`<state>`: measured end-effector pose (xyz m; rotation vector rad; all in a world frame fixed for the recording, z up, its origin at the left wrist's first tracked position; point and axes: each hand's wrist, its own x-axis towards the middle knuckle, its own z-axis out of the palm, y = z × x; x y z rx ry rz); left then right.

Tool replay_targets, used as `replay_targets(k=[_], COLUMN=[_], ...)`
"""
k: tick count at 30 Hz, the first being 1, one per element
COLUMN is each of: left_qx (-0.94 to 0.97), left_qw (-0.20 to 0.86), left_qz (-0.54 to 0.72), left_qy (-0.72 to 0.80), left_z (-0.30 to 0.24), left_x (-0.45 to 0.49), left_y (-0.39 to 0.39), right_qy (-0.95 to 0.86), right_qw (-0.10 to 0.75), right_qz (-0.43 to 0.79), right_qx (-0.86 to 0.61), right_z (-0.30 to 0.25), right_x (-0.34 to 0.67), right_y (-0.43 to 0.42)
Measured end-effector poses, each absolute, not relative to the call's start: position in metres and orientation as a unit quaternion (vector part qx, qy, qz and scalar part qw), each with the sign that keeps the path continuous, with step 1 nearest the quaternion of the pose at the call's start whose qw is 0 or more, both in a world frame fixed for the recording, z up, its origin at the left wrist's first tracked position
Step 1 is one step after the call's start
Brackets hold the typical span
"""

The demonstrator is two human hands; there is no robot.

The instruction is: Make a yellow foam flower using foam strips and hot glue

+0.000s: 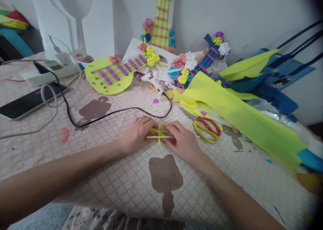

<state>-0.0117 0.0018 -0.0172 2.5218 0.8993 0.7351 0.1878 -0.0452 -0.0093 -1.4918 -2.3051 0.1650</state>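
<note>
My left hand [137, 136] rests low over the table with its fingers closed on one end of a yellow paper piece [159, 131]. This piece looks like narrow strips crossing, with ends sticking up and down. Opposite it, my right hand [185, 142] is closed around a thin wooden stick [157, 137], which lies level across the yellow paper and comes out beyond the hand on the right. My right fingertips also meet the paper's right side, though the exact grip is hidden. Scissors with red and yellow handles [207, 129] lie just right of my right hand.
A white glue gun [153, 83] trails a black cord [126, 109] across the table. Behind are a yellow paper guitar [113, 77], paper flowers [185, 65] and a blue paper instrument [205, 62]. Yellow sheets [242, 119] cover the right. A phone [30, 100] and power strip [47, 73] lie left.
</note>
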Motion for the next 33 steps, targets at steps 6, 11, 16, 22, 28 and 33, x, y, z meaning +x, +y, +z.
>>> replay_targets(k=[6,11,16,22,28,33], left_qx=[0.892,0.883,0.89,0.878,0.868,0.879], left_qw=[0.184,0.163,0.147,0.111,0.112,0.144], left_qz=[0.263,0.304,0.28,0.289,0.296,0.27], left_qy=[0.317,0.318,0.328,0.366,0.382,0.366], left_z=[-0.017,-0.015,-0.012,-0.01,-0.009,-0.013], left_x=[-0.009,-0.009,-0.007,0.001,0.0,-0.004], left_y=[0.0,-0.004,-0.009,-0.016,-0.015,-0.011], right_qy=[-0.814,-0.807,-0.807,-0.802,-0.802,-0.813], right_qw=[0.206,0.214,0.215,0.228,0.231,0.216], right_qz=[0.074,0.098,0.111,0.125,0.118,0.114], right_qx=[-0.539,-0.542,-0.539,-0.537,-0.538,-0.528], right_z=[-0.013,-0.014,-0.014,-0.012,-0.011,-0.012], right_x=[0.188,0.195,0.195,0.192,0.192,0.196], right_y=[-0.039,-0.033,-0.033,-0.037,-0.038,-0.038])
